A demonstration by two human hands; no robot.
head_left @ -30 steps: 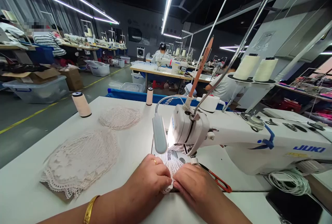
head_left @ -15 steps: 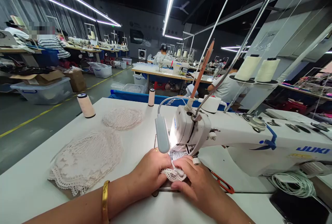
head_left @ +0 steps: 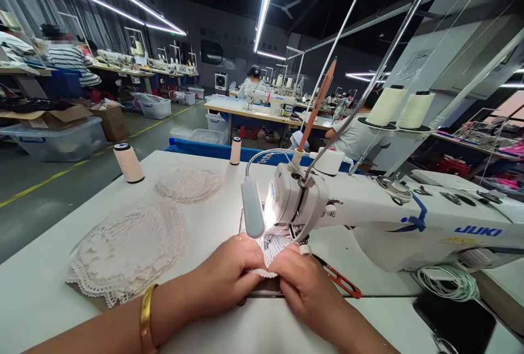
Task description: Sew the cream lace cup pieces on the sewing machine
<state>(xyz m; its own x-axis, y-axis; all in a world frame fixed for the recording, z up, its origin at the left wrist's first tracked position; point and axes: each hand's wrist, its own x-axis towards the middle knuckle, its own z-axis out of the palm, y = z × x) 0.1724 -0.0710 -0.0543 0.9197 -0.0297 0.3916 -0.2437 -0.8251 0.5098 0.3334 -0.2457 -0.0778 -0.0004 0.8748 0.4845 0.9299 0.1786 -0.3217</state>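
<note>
A piece of white lace lies under the head of the sewing machine, its scalloped edge towards me. My left hand pinches the lace from the left, thumb and fingers pressed together. From the right, my right hand grips the same lace, with the fingers curled beneath the thumb. The needle and presser foot are mostly hidden behind the lamp and the machine head. Left of my hands lie a large stack of lace pieces and a smaller stack of lace.
Thread cones stand at the table's far left edge and back. An orange-handled tool lies right of my right hand. Coiled cable and a black flat object sit at the right. Other people work at machines beyond.
Both hands have closed more tightly on the lace edge, and the right fingers have curled in. More flat lace shows between the hands. The whole view has shifted slightly.
</note>
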